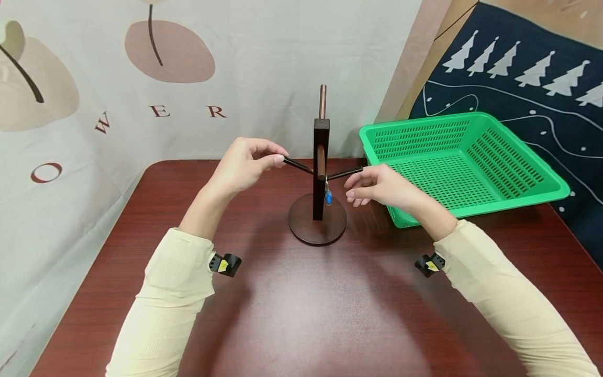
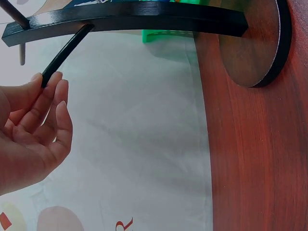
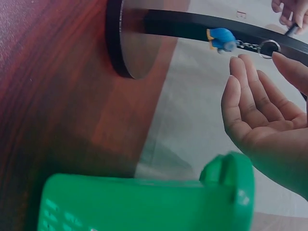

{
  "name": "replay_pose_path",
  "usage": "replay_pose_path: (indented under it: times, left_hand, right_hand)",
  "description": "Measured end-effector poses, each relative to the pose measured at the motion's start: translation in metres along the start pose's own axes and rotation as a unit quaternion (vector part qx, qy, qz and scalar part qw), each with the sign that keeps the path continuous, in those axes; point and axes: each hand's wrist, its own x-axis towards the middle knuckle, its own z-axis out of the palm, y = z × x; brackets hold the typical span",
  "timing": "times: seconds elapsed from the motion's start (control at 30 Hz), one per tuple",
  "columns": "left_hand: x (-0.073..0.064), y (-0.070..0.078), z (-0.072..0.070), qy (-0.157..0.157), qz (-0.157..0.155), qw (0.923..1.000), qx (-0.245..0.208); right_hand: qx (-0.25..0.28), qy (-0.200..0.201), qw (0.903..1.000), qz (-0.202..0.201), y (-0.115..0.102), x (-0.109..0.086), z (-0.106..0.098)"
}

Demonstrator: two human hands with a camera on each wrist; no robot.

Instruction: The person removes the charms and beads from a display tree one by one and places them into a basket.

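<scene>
A dark stand [image 1: 318,204] with an upright post and several pegs rises from a round base. My left hand [image 1: 249,163] pinches the tip of the black peg [image 2: 67,54] on the post's left side, between thumb and fingers. On the right peg [image 1: 346,173], close to the post, hangs a keychain with a blue figure [image 3: 222,39], a short chain and a metal ring [image 3: 268,48]. My right hand [image 1: 383,186] is beside the outer end of that peg, its fingers loosely bent and spread from the thumb. Its fingertips are near the keychain, holding nothing visible.
A green plastic basket [image 1: 518,204] stands at the back right of the reddish-brown table [image 1: 301,314], under and behind my right hand. A pale printed cloth [image 1: 264,68] hangs behind the table, with a dark blue tree-patterned cloth [image 1: 509,94] at the right.
</scene>
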Motion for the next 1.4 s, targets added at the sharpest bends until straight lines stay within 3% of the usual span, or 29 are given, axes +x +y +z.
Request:
replay_pose_path:
  times: [0.53, 0.9, 1.4]
  left_hand:
    - [-0.001, 0.001, 0.001, 0.007, -0.011, 0.9999, -0.004]
    - [-0.002, 0.001, 0.002, 0.009, -0.009, 0.9999, -0.012]
    - [-0.002, 0.001, 0.002, 0.010, -0.010, 0.9998, -0.017]
  right_hand:
    - [0.020, 0.002, 0.9996, 0.020, 0.022, 0.020, 0.023]
    - [0.049, 0.002, 0.9986, 0.018, 0.024, 0.024, 0.032]
    - [0.032, 0.012, 0.9994, 0.012, 0.020, 0.026, 0.035]
